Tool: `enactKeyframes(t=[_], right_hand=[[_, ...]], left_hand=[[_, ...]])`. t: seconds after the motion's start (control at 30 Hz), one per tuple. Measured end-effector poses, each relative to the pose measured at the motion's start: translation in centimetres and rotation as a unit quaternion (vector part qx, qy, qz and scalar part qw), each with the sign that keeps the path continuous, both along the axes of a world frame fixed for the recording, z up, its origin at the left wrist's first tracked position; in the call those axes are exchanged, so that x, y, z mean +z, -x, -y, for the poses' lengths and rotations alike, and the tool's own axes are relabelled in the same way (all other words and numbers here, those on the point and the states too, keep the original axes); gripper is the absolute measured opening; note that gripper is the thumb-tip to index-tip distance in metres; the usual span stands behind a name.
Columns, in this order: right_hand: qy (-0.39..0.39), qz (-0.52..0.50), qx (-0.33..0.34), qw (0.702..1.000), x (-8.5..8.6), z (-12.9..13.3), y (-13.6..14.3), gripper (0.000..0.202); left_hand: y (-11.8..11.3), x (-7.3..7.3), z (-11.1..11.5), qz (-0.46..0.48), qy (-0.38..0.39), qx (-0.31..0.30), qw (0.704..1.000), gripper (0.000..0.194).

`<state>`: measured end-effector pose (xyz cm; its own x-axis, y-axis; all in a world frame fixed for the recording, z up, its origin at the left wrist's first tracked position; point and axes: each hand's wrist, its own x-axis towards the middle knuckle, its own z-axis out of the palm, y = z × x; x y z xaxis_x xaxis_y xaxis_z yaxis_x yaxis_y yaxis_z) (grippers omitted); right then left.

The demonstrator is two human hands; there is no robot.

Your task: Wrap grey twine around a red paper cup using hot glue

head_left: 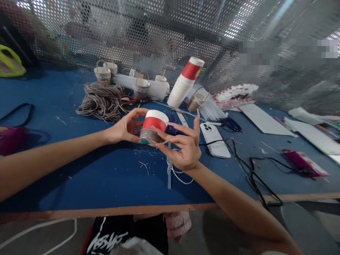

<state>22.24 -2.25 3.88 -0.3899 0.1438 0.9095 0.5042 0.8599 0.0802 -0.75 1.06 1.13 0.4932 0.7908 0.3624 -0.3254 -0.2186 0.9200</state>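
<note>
A red and white paper cup is held tilted above the blue table, its lower part wound with grey-brown cord. My left hand grips the cup from the left, fingers behind it and thumb near its base. On the other side, my right hand has its thumb and a fingertip on the wound cord, with the little finger raised. Just behind the right fingers lies a dark blue tool, mostly hidden, perhaps a glue gun. A loose bundle of grey cord rests to the left of the cup.
A leaning stack of paper cups stands at the back, near several small cord-wrapped baskets. Pliers lie beside the bundle. To the right are a white phone, black cables and white boards. Perforated metal mesh closes the back.
</note>
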Motion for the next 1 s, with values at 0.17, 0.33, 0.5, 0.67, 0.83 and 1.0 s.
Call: enactKeyframes(t=[0.17,0.33,0.5,0.67,0.83,1.0], right_hand=[[0.013,0.036,0.012,0.999,-0.1,-0.4,-0.1,0.032],[0.016,0.094,0.01,0.995,-0.4,-0.6,0.0,0.02],[-0.046,0.019,-0.006,0.999,0.1,-0.1,0.2,0.033],[-0.078,-0.064,0.025,0.995,-0.1,-1.3,0.0,0.059],[0.104,-0.165,0.073,0.978,0.3,-2.3,-0.9,0.058],[0.319,-0.233,0.077,0.915,1.3,-2.6,-1.4,0.03]], left_hand=[[0.1,0.2,0.2,-0.012,-0.01,-0.008,1.0,0.077],[0.2,0.4,0.4,-0.031,-0.001,-0.008,0.999,0.077],[0.0,0.1,0.1,0.002,0.012,-0.011,1.0,0.077],[0.0,-0.3,-0.2,0.0,-0.003,0.019,1.0,0.077],[-0.1,-0.8,-0.5,-0.018,-0.052,0.167,0.984,0.079],[-0.2,-1.0,-0.7,-0.02,-0.078,0.217,0.973,0.08]])
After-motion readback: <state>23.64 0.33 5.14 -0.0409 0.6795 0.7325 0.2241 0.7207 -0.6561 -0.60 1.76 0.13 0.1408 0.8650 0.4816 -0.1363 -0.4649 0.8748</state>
